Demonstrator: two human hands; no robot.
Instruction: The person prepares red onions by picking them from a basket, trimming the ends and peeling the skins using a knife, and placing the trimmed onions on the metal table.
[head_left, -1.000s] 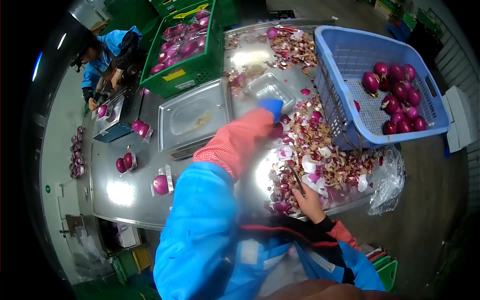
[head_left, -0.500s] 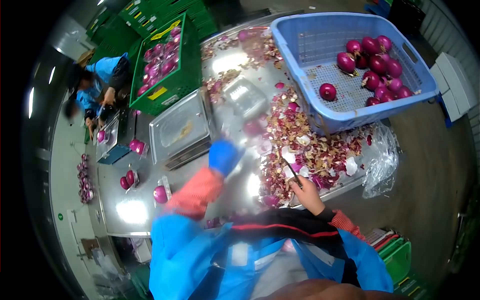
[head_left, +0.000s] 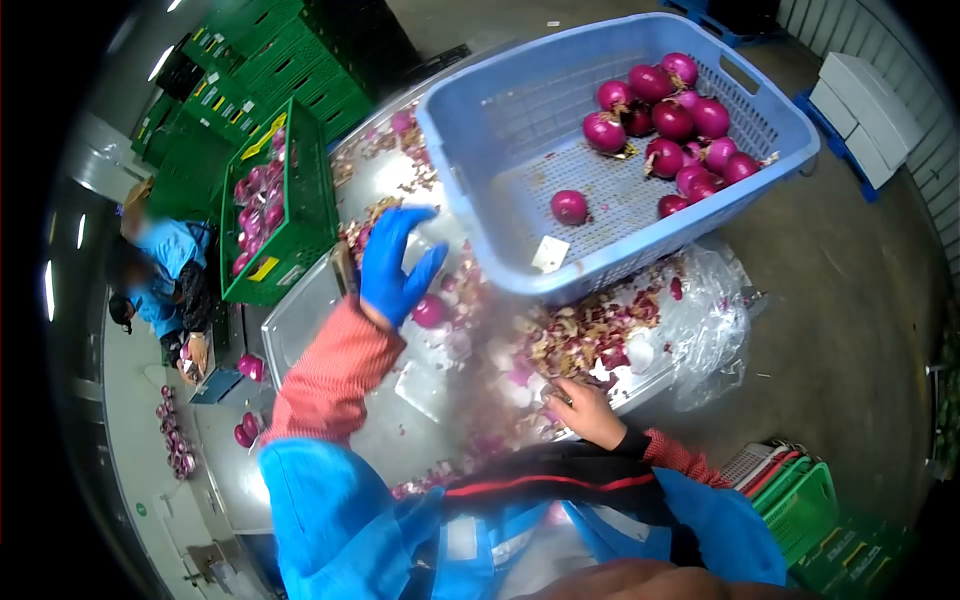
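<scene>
My left hand, in a blue glove, is raised over the metal table with its fingers spread and nothing in them. Just below it on the table lies a red onion. My bare right hand is closed on a small knife, mostly hidden by the fingers and blurred. It is beside a heap of onion skins. Beyond the heap is a blue basket, in which several red onions are grouped at the right, with one lying apart.
A green crate of wrapped onions stands at the left, near a metal scale or tray. A clear plastic bag hangs over the table's right edge. Two co-workers are at the far left. Green crates are stacked behind.
My left hand has moved forward from low over the table, and its spread fingers now show clearly. My right hand stays by the skins with the knife. The camera view has shifted.
</scene>
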